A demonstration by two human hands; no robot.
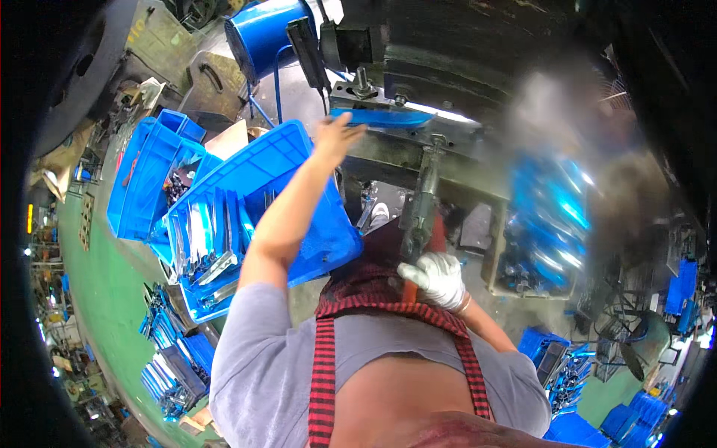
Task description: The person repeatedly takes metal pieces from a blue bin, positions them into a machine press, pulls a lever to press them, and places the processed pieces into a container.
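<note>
Bare, my left hand (337,140) reaches forward to the left end of a flat blue metal strip (385,119), with its fingers stretched out. Whether the fingertips touch the strip cannot be made out. The strip lies across the front of a dark press (358,97). In a white glove, my right hand (437,281) is closed near my waist on long metal pliers (423,196) with orange-red handles. The pliers point away from me, and their far tip lies just below the strip's right end.
Beside my left arm stands a large blue crate (328,243) holding several shiny metal strips, with another blue crate (134,179) behind it. To the right is a bin of blue-sheened metal pieces (549,224), blurred by a lens smudge. A blue cylindrical drum (269,37) stands beyond.
</note>
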